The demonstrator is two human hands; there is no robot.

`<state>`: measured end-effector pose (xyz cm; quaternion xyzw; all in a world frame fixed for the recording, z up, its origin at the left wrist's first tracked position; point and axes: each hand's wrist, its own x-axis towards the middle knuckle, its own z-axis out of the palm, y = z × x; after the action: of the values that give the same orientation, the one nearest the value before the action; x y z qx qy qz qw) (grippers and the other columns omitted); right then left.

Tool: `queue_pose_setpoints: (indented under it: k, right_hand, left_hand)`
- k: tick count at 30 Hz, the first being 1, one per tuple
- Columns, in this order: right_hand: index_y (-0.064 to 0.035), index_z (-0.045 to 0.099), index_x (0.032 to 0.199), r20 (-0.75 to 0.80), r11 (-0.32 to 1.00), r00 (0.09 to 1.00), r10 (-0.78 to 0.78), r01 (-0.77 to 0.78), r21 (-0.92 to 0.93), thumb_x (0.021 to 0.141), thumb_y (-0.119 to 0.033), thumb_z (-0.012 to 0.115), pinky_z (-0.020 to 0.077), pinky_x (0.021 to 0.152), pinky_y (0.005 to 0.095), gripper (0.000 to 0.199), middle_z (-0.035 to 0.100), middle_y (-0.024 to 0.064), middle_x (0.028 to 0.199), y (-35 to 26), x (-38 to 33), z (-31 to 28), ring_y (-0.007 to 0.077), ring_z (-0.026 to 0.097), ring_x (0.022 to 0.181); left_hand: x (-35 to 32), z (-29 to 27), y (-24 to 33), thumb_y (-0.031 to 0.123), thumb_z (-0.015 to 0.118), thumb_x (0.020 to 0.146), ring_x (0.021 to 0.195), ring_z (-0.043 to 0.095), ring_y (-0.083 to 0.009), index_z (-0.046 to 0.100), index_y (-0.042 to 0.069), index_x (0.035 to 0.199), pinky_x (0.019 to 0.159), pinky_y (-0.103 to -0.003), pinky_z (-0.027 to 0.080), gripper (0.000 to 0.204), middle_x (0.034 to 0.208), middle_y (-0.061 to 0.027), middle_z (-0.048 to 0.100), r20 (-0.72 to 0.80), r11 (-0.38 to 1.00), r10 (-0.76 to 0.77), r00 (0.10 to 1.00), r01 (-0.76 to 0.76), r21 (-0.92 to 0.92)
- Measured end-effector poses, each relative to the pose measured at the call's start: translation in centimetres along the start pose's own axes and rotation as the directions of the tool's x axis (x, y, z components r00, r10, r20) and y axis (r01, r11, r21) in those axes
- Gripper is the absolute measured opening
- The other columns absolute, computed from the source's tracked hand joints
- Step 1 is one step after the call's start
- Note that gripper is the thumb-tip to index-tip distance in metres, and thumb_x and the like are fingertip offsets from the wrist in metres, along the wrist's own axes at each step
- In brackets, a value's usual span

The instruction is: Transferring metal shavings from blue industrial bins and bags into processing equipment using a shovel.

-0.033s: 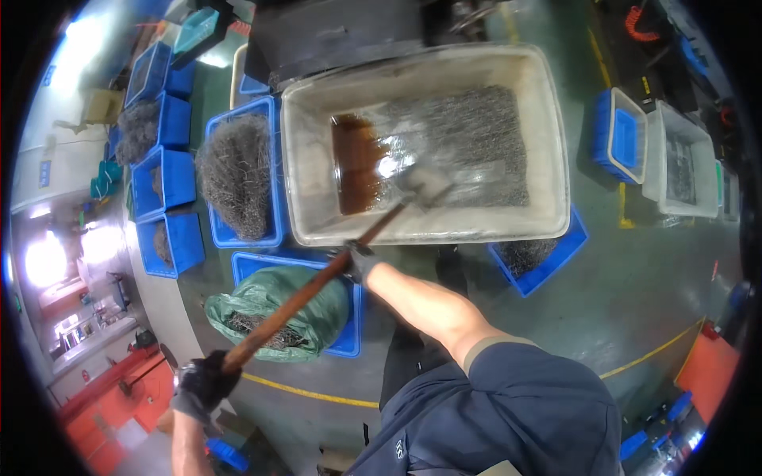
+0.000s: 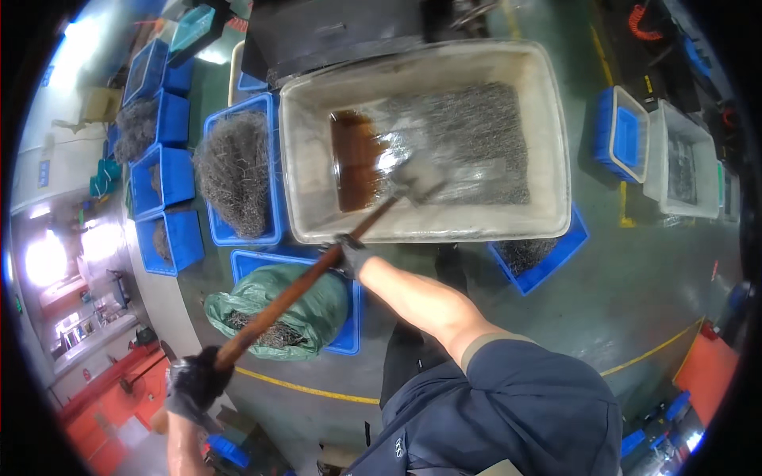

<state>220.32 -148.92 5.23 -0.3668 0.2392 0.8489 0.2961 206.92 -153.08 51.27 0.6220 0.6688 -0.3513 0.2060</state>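
Both my hands, in dark gloves, are closed round the long brown wooden handle of a shovel (image 2: 290, 295). My left hand (image 2: 197, 383) grips it near its end at the lower left. Farther up, close to the near rim of a big whitish tub (image 2: 429, 232), my right hand (image 2: 346, 255) is wrapped round the shaft. The blade, smeared by motion, lies inside the tub at the near edge of a layer of fine grey metal pieces (image 2: 476, 127). Brown liquid (image 2: 353, 163) covers the tub floor on the left.
A blue crate of tangled grey metal strands (image 2: 238, 178) stands left of the tub. Below it, a green sack (image 2: 305, 297) rests in another blue crate. One more blue crate (image 2: 548, 258) sits partly under the tub's near right corner. Stacked tubs (image 2: 683, 159) stand at right.
The shovel and both hands have shifted slightly toward the lower left. Its blade has moved a little left inside the tub.
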Motion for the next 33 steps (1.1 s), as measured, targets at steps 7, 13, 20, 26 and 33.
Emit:
queue_pose_setpoints:
  k: [7, 13, 20, 26, 33]
  right_hand:
    - [-0.0073, 0.054, 0.101, 0.022, 0.992, 0.999, 0.041, -0.044, 0.121, 0.088, -0.022, 0.056, 0.0557, 0.065, 0.0405, 0.02, 0.062, 0.0104, 0.083, -10.8, 6.6, 11.7, 0.0271, 0.063, 0.074]
    - [-0.0058, 0.048, 0.116, 0.104, 0.802, 0.968, 0.227, -0.246, 0.544, 0.092, -0.022, 0.05, 0.0545, 0.079, 0.0336, 0.03, 0.062, 0.0116, 0.103, -13.9, 9.2, 20.3, 0.0259, 0.063, 0.089]
    - [-0.0084, 0.052, 0.116, 0.149, 0.942, 0.931, -0.332, 0.321, 0.096, 0.091, -0.022, 0.052, 0.0523, 0.084, 0.0312, 0.029, 0.061, 0.0108, 0.106, -34.0, 18.6, 13.8, 0.0241, 0.059, 0.098]
    - [-0.0093, 0.041, 0.133, 0.27, 0.826, 0.937, -0.223, 0.034, 0.562, 0.094, -0.032, 0.043, 0.0375, 0.104, 0.0351, 0.044, 0.047, 0.0123, 0.133, -31.0, 0.5, 17.9, 0.0271, 0.041, 0.124]
    - [-0.0072, 0.05, 0.119, -0.022, 0.899, 0.941, -0.338, 0.33, 0.287, 0.095, -0.029, 0.041, 0.0398, 0.101, 0.0347, 0.033, 0.058, 0.0113, 0.115, -37.2, -10.6, 10.7, 0.0261, 0.054, 0.105]
  left_hand:
    - [7.3, -9.3, 4.9, 0.028, 0.062, 0.078, 0.065, 0.062, -0.0326, 0.063, 0.011, 0.09, 0.058, -0.044, 0.049, 0.021, 0.068, -0.0173, 0.062, -0.176, 0.955, -0.043, 0.983, 0.092, 0.282]
    - [12.6, -14.7, 4.4, 0.03, 0.062, 0.083, 0.069, 0.059, -0.0255, 0.059, 0.01, 0.103, 0.061, -0.039, 0.048, 0.028, 0.076, -0.0084, 0.058, -0.365, 0.725, 0.203, 0.908, 0.111, 0.68]
    - [22.3, -26.6, 6.1, 0.039, 0.063, 0.082, 0.087, 0.06, -0.0162, 0.057, 0.016, 0.11, 0.073, -0.03, 0.049, 0.037, 0.099, -0.0025, 0.06, -0.357, 0.466, 0.815, 0.457, -0.149, 0.872]
    - [21.8, -27.7, 6.4, 0.026, 0.07, 0.078, 0.089, 0.062, -0.018, 0.054, 0.011, 0.121, 0.077, -0.03, 0.053, 0.048, 0.101, -0.0082, 0.063, -0.222, 0.287, 0.917, 0.331, -0.16, 0.944]
    - [22.0, -24.5, 16.8, 0.036, 0.067, 0.078, 0.061, 0.064, -0.0246, 0.064, 0.014, 0.088, 0.057, -0.037, 0.051, 0.025, 0.071, -0.0089, 0.065, -0.38, 0.714, 0.609, 0.696, -0.272, 0.645]
